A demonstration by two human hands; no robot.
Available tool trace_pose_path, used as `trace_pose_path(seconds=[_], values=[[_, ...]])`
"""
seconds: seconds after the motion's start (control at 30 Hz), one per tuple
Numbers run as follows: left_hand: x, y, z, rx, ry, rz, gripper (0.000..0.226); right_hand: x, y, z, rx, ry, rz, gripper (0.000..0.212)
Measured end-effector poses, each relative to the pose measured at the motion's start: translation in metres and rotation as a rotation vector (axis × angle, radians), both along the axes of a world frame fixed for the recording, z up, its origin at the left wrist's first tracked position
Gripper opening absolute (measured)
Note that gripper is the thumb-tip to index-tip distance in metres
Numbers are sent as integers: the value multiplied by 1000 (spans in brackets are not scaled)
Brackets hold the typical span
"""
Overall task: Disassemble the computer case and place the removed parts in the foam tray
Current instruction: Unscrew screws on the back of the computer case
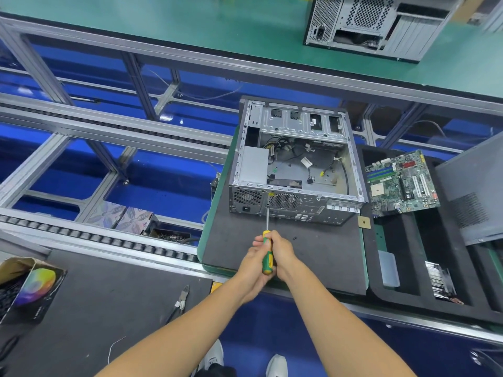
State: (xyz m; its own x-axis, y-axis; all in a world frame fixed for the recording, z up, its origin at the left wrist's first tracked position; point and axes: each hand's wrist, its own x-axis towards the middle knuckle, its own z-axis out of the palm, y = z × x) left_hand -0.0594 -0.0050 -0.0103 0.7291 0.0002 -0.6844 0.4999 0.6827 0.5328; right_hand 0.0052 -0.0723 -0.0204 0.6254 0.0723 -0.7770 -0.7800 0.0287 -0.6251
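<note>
An open grey computer case (295, 161) lies on a dark mat (313, 257), its inside holding loose cables and a power supply (254, 165). Both hands hold a green-and-yellow screwdriver (267, 251) whose tip meets the case's rear panel near the top edge, beside the fan grille. My left hand (251, 263) cups the handle from the left; my right hand (281, 251) grips it from the right. A black foam tray (408, 268) on the right carries a green motherboard (401, 185), a heatsink (441, 280) and a clear plastic piece (389, 268).
A small black screw (294, 237) and a square chip (364, 222) lie on the mat. A grey side panel (473, 189) leans at the far right. Pliers (182, 297) rest on a mat at lower left beside a cardboard box (30, 287). Roller conveyor rails (109, 240) run leftward. Another case (375, 23) stands beyond.
</note>
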Motion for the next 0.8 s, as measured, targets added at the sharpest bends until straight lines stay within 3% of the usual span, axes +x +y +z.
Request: trace_pose_path(seconds=[0.17, 0.37, 0.57, 0.67, 0.8], values=[[-5, 6, -6, 252, -18, -28, 32, 4, 7, 5, -55, -5, -32, 15], [-5, 11, -11, 495, 5, -20, 22, -2, 15, 10, -203, -17, -41, 10], [-3, 22, -11, 340, -24, -108, 18, 2, 17, 15, -340, -81, 74, 25], [-6, 22, -10, 231, -58, -91, 17, 5, 16, 16, -171, -10, 31, 18], [-5, 28, -9, 139, -66, -10, 27, 4, 6, 20, -94, 20, 148, 34]])
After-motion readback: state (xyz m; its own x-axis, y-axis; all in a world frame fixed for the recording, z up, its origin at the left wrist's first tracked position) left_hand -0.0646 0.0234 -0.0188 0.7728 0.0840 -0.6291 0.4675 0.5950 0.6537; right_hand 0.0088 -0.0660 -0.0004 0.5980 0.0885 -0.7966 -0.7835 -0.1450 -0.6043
